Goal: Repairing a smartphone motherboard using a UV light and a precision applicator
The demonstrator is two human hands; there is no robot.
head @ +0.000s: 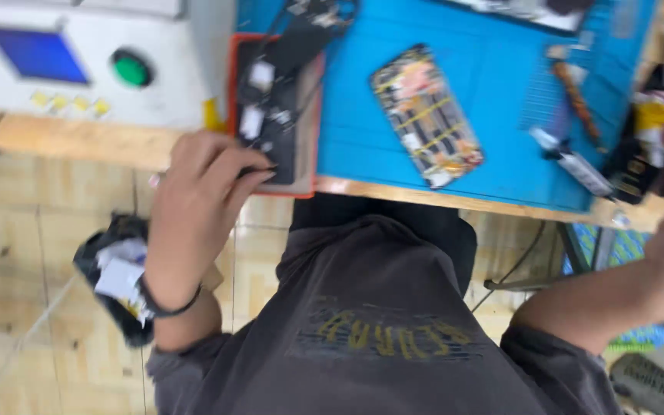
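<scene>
left hand (197, 192) | fingers curled, gripping near edge of orange-rimmed tray (234, 92) | tray beyond fingertips

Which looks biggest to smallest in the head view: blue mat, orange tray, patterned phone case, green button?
1. Blue mat
2. Orange tray
3. Patterned phone case
4. Green button
Tray and case look close in size; the left hand covers the tray's corner.
</scene>
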